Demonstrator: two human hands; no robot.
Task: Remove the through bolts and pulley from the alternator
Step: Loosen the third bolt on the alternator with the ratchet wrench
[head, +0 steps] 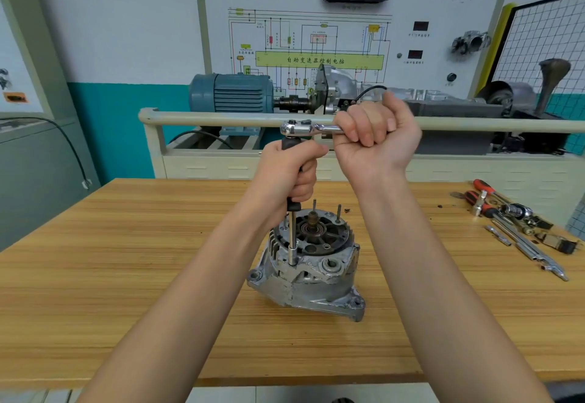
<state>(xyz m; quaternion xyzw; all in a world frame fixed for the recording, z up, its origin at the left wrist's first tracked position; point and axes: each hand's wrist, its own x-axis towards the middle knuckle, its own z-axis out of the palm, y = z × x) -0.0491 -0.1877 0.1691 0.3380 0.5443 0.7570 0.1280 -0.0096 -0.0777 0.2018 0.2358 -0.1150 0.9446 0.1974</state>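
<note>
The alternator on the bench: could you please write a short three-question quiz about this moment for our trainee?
1. True or false: the alternator lies on its side with the shaft pointing at the wall.
2. Which hand grips the ratchet handle? A) left hand B) right hand C) neither
3. Fill in: the left hand's fingers wrap the black grip of the long ____ that stands upright on the housing.

Key: 1 false, it stands on the wooden table, shaft up. 2 B. 3 extension.

Bright, even indoor light, soft faint shadows, sharp centre, wide-angle bending at the edges, slight compression softness.
</note>
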